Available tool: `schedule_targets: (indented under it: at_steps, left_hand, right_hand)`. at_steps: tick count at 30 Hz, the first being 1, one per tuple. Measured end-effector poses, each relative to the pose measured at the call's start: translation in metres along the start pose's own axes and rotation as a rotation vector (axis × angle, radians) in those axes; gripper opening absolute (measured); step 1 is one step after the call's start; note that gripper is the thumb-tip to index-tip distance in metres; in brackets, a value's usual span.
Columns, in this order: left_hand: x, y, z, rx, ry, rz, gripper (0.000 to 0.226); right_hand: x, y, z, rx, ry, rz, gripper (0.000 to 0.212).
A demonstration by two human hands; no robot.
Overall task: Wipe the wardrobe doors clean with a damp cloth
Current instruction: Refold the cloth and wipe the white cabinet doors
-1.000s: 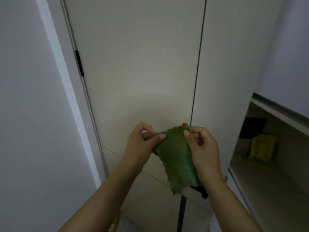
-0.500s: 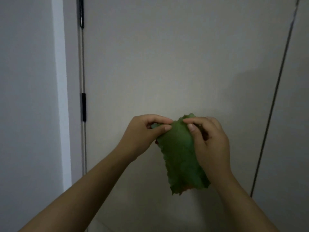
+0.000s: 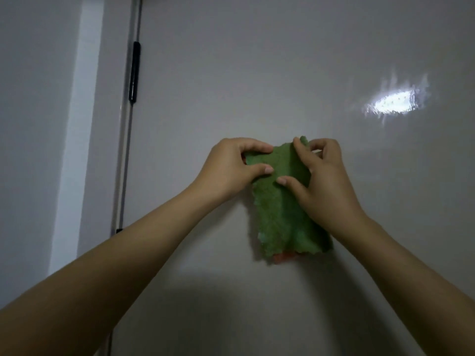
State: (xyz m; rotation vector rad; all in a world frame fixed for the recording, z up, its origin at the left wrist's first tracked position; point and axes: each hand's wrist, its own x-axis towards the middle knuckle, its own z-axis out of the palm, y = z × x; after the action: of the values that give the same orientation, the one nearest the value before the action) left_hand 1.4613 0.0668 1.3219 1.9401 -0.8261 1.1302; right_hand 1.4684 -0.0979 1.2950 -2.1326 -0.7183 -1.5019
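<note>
One green cloth (image 3: pixel 280 209); left hand (image 3: pixel 231 170), right hand (image 3: pixel 326 183) pinch it

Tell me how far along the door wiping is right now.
Done: the cloth is picked up and held in front of the door. In hand: the left hand and right hand both pinch its top edge, apparently spreading or folding it; whether it touches the door is unclear. Left: no streaks or wet marks show, only a bright light patch, so the wiping seems still to come.
</note>
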Motion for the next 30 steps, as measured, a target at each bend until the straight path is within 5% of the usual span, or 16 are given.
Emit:
schedule_targets:
  at_steps: [11, 17, 20, 24, 30]
  left_hand:
    - [0.135, -0.055, -0.044, 0.19, 0.229, 0.343, 0.038]
    - [0.177, -0.058, -0.052, 0.284, 0.262, 0.435, 0.036]
    - [0.182, -0.067, -0.05, 0.335, 0.322, 0.452, 0.036]
    - [0.181, -0.077, -0.052, 0.428, 0.341, 0.406, 0.031]
    - [0.175, -0.112, -0.091, 0.551, 0.478, 0.322, 0.039]
  right_hand:
    - [0.143, -0.006, 0.028, -0.5, 0.085, -0.165, 0.079]
    - [0.186, -0.009, 0.015, -0.915, 0.278, -0.386, 0.049]
    - [0.184, -0.018, 0.03, -0.83, 0.123, -0.3, 0.034]
    - [0.179, -0.019, 0.056, -0.49, 0.138, -0.141, 0.051]
    - [0.23, -0.001, 0.063, -0.661, 0.203, -0.208, 0.064]
